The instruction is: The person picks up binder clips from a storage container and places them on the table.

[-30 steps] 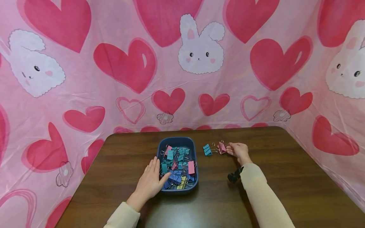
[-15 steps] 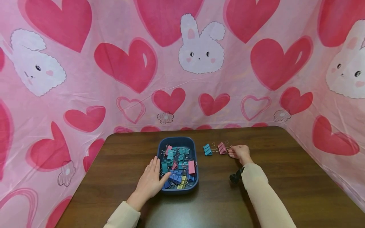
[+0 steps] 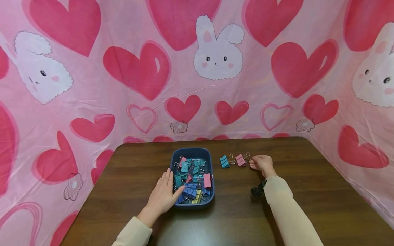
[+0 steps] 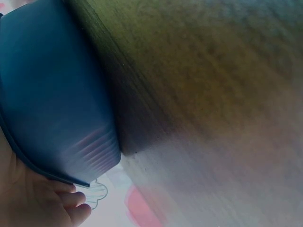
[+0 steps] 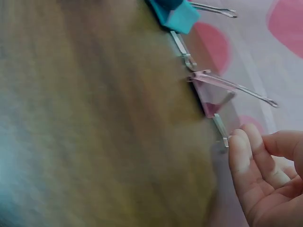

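My left hand lies flat along the left side of a dark blue bin, fingers straight at its rim. In the left wrist view, that hand reaches along the rim of the bin's wall. The bin holds several binder clips in teal, pink, blue and yellow. To its right, a teal binder clip and a pink binder clip lie in a row. My right hand is just right of the pink clip. In the right wrist view, loosely bent fingertips are right at its lower wire handle.
The dark wooden table runs back to a pink cloth backdrop printed with hearts and rabbits. A black device is strapped under my right wrist.
My right hand has slid slightly right, letting go of the pink binder clip, which now rests with its wire handles spread. The left hand and bin stay put.
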The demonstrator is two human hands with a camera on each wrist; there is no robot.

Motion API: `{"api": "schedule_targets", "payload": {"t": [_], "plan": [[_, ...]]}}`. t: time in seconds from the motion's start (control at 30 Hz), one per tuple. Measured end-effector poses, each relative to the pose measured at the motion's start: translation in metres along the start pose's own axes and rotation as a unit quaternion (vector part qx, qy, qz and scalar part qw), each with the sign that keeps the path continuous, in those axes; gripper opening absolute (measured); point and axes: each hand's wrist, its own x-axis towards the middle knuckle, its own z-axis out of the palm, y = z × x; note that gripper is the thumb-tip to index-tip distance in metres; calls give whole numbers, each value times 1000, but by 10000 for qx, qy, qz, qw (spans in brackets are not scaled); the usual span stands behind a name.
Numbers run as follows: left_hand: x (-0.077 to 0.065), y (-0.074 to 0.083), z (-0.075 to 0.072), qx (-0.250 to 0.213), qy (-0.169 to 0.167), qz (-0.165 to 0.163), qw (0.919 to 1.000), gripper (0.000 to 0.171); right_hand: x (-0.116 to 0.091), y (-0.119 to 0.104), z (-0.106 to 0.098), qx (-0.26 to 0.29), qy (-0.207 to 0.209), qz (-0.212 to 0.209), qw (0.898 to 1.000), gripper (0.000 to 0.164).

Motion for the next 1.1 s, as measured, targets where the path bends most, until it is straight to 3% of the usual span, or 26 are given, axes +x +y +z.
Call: {"api": "schedule_targets", "payload": {"t": [0.23, 0.43, 0.7, 1.1], "plan": [[0, 1, 0, -25, 2, -4, 10000, 83, -2, -25, -6, -303, 126, -869, 9957, 40], [1, 1, 0, -3, -15, -20, 10000, 83, -9, -51, 2, -372, 2, -1275, 9911, 37], [0, 0, 1, 1, -7, -31, 10000, 82, -25, -74, 31, -430, -471, -1824, 9812, 38], [0, 0, 1, -23, 14, -27, 10000, 82, -57, -94, 85, -872, -1227, -2242, 9628, 37]]}}
